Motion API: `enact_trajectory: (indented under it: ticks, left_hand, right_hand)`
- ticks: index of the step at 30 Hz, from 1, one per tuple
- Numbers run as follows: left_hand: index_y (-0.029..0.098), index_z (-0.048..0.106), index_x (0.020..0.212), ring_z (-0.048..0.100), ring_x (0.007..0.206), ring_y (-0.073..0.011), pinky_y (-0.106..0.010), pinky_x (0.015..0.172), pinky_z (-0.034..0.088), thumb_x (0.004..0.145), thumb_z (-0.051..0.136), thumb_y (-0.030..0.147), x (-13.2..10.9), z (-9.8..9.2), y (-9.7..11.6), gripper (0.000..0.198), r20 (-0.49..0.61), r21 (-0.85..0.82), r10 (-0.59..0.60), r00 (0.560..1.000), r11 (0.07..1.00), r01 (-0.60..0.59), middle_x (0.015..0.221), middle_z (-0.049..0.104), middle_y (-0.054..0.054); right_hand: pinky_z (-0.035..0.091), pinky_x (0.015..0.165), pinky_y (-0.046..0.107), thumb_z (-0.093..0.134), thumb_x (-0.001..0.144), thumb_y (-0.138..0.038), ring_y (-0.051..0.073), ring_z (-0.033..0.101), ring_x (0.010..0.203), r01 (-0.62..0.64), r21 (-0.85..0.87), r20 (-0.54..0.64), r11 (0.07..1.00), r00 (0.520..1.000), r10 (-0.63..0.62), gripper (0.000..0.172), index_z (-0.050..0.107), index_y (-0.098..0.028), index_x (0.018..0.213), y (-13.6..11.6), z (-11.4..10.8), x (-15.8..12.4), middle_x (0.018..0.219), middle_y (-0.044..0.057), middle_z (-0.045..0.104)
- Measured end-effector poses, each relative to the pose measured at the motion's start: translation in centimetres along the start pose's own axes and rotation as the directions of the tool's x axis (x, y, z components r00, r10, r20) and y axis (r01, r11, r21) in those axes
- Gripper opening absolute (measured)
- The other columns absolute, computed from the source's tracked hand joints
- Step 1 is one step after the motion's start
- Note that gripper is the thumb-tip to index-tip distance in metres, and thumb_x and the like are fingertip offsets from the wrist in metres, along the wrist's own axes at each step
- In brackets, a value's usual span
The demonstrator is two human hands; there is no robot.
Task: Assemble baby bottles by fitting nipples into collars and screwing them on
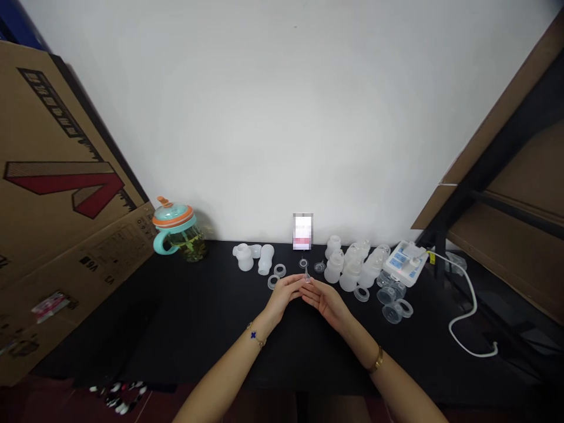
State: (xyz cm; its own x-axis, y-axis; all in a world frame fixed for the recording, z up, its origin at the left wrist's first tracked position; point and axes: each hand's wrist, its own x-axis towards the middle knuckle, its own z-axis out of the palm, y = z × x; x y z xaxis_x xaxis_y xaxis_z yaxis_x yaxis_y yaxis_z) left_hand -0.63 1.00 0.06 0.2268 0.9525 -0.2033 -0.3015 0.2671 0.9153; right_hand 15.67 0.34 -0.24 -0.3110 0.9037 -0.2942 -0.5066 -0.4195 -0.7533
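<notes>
My left hand (285, 292) and my right hand (325, 299) meet above the middle of the black table. Their fingertips close together on a small clear bottle nipple (307, 274), whose thin tip points up. Fingers cover its lower part. Just beyond the hands lie two more clear nipples, one straight ahead (304, 263) and one to the right (319, 267). Near my left fingers are two whitish rings, a farther one (279, 270) and a nearer one (274, 282). Several frosted baby bottles (350, 276) stand to the right of my right hand, with another ring (362, 294) before them.
Several whitish bottle parts (245, 258) stand left of centre by the wall. A teal-lidded jug (180, 235) is farther left, beside a large cardboard box (57, 176). Clear caps (392, 312), a white power strip (404, 264) and its cable (473, 299) occupy the right. A blurred-out screen (302, 231) leans at the wall.
</notes>
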Motion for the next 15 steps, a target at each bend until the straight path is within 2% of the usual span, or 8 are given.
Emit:
enact_trajectory:
  ticks: [4, 9, 15]
  left_hand:
    - [0.013, 0.075, 0.106, 0.07, 0.106, -0.0252, -0.036, 0.096, 0.052, 0.079, 0.076, 0.047, -0.15, 0.17, 0.11, 0.043, 0.032, 0.02, 0.007, 0.999, 1.0, -0.007, 0.112, 0.075, -0.015]
    - [0.013, 0.076, 0.105, 0.07, 0.105, -0.0256, -0.036, 0.095, 0.052, 0.078, 0.077, 0.047, -0.26, 0.21, 0.08, 0.043, 0.043, 0.018, 0.017, 0.999, 1.0, -0.018, 0.112, 0.075, -0.016]
    - [0.014, 0.075, 0.111, 0.069, 0.107, -0.0263, -0.037, 0.094, 0.053, 0.078, 0.075, 0.046, -0.35, 0.25, 0.16, 0.046, 0.013, -0.001, 0.009, 1.0, 1.0, -0.009, 0.114, 0.074, -0.015]
  right_hand:
    - [0.06, 0.08, 0.029, 0.067, 0.091, -0.042, 0.02, 0.076, 0.087, -0.024, -0.063, -0.026, 0.998, 0.999, 0.023, 0.033, 0.073, -0.011, 0.1, -0.38, 0.47, -0.33, 0.099, 0.015, 0.078]
    - [0.061, 0.075, 0.028, 0.067, 0.091, -0.044, 0.019, 0.076, 0.082, -0.035, -0.068, -0.037, 0.997, 0.999, 0.033, 0.034, 0.073, -0.011, 0.097, -0.34, 0.53, -0.18, 0.096, 0.014, 0.078]
    - [0.059, 0.083, 0.029, 0.067, 0.089, -0.027, 0.02, 0.076, 0.09, 0.001, -0.012, -0.028, 1.0, 1.0, -0.002, 0.019, 0.072, -0.013, 0.101, -0.29, 0.39, -0.21, 0.1, 0.012, 0.078]
